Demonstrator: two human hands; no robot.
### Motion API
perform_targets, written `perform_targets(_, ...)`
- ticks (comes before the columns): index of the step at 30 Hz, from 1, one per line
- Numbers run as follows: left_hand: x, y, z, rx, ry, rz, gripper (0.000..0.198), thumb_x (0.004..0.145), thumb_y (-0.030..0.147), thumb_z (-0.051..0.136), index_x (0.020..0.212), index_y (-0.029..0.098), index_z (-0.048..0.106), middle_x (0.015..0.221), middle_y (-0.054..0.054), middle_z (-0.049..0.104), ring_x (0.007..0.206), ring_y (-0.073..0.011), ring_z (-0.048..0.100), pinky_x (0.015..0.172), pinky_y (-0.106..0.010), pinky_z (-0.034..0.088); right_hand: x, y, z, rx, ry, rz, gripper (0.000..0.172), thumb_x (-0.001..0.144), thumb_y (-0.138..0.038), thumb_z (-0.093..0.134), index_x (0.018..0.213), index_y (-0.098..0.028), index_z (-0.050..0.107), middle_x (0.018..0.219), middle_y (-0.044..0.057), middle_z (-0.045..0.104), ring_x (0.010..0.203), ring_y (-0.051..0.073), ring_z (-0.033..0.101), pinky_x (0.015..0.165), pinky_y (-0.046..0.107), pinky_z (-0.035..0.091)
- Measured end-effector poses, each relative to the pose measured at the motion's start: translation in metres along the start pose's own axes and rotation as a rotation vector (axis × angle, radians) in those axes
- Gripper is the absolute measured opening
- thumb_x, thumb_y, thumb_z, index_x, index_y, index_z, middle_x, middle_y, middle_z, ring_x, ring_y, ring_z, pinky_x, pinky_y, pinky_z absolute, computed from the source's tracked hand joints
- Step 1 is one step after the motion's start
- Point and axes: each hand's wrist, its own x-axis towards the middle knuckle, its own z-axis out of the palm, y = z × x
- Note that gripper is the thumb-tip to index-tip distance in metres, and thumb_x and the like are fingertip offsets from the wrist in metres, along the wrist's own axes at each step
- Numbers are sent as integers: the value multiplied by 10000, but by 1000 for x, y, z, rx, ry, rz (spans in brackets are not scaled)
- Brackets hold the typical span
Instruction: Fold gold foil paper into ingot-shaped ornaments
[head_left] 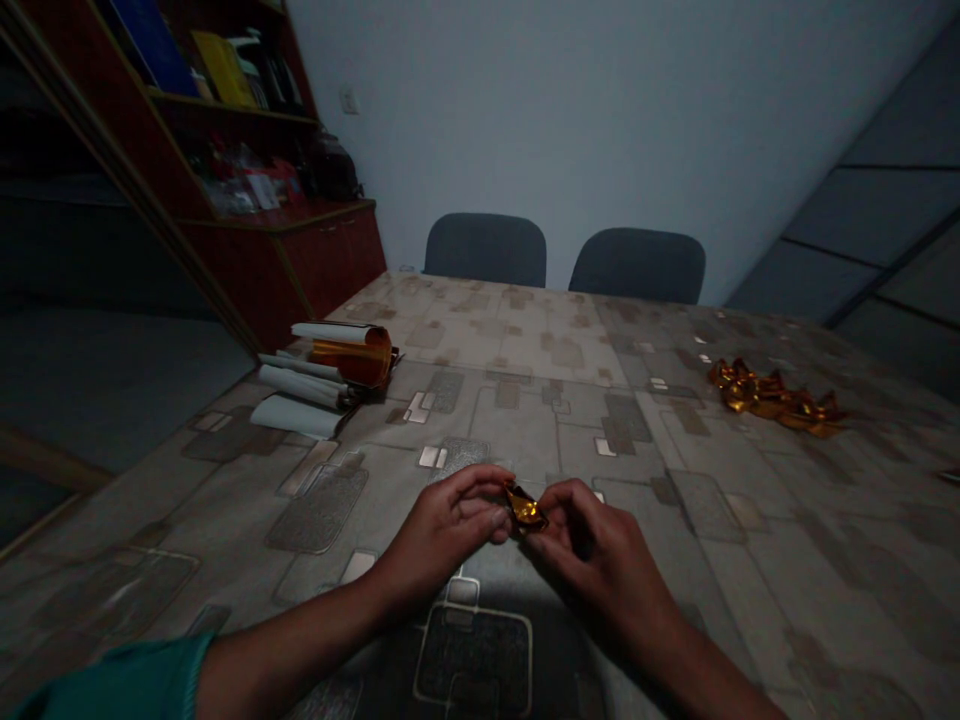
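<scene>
Patterned surface has gold pieces seemingly done far right, unused-looking curled sheets left, both hands pinching a shiny scrap, probably mid-fold.

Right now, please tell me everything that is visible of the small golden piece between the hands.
The golden piece looks like shiny foil or paper, folded into a compact shape with a bright middle. In this view it slants down toward the right hand, held between that hand's fingers and those of the left hand, over the patterned tablecloth. Finer folds are unclear.
</scene>
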Motion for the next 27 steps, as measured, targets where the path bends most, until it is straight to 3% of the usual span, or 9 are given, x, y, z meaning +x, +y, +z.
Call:
perform_targets(9,1,-4,-2,-34,-76,-59,389,820,324,733,1169,168,664,983,-72,729,897,-195,663,861,-350,486,0,-2,6,-66,-11,-84,55,812,-214,611,866,-210,604,640,-26,588,548,135,542,524,229,405)
perform_targets(14,2,-6,-3,-30,-74,-73,434,767,342,781,1158,185,677,943,-62,728,878,-203,662,838,-347,481,-1,-1,9,-133,-2,-133,23,826,-206,600,849,-212,601,653,-12,617,554,143,560,533,241,431)
perform_targets(21,2,-6,-1,-181,-127,-90,411,752,325,813,1124,198,690,979,-49,709,757,-128,612,691,-252,463,-2,-3,12,-139,14,-267,95,904,-212,569,966,-206,642,834,49,733,703,183,677,641,285,524)
perform_targets(27,0,-2,4,-336,-79,-171,411,698,260,862,1075,175,721,931,-47,689,684,-87,563,653,-211,438,-5,4,12,-253,-10,-341,172,942,-224,557,1069,-195,670,884,81,751,781,210,710,699,319,555)
